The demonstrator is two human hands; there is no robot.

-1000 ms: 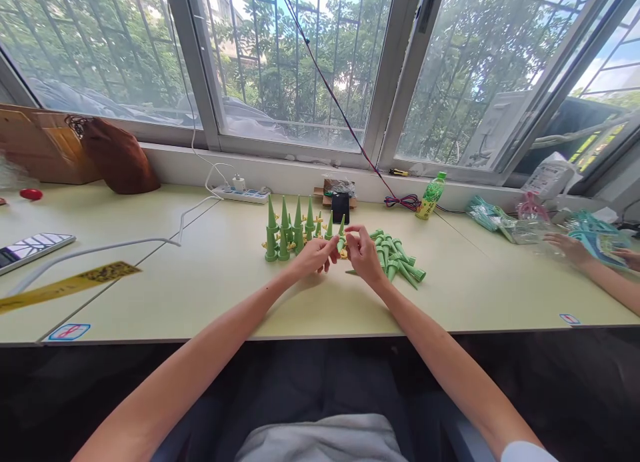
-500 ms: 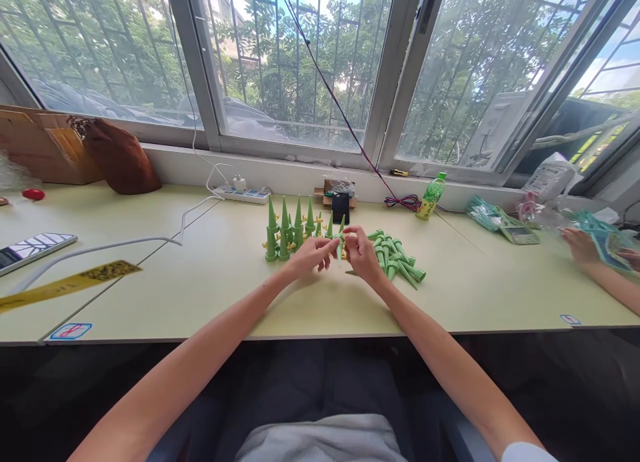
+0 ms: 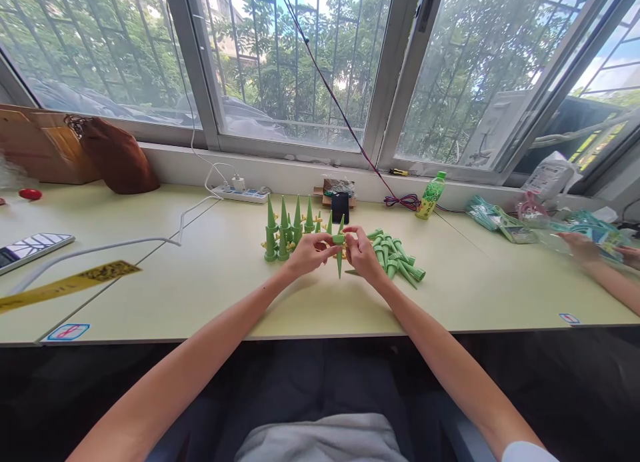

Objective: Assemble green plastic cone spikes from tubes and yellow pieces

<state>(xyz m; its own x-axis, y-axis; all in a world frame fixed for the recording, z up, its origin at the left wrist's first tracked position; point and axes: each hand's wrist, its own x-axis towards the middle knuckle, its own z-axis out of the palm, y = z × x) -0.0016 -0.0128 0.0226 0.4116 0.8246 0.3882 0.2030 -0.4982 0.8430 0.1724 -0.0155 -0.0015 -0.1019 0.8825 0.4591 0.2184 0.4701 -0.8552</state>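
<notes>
A green plant watering spike is held over the table between my hands, its point downward and its wide collar at the top. My left hand is closed, thumb and fingers pinching the collar from the left. From the other side, my right hand closes its fingertips on the same spike near a small yellow part, mostly hidden by the fingers. Behind my left hand stand upright green spikes with yellow valves, in rows. To the right of my right hand lies a loose pile of green spikes.
A black phone-like object and a small box stand behind the spikes. By the window are a power strip, a green bottle and bundled wires. Another person's hand touches plastic packs at right.
The spike between my hands now hangs point down, with its collar turned up into view. My left fingers have moved onto the collar. The other person's hand shifted slightly left.
</notes>
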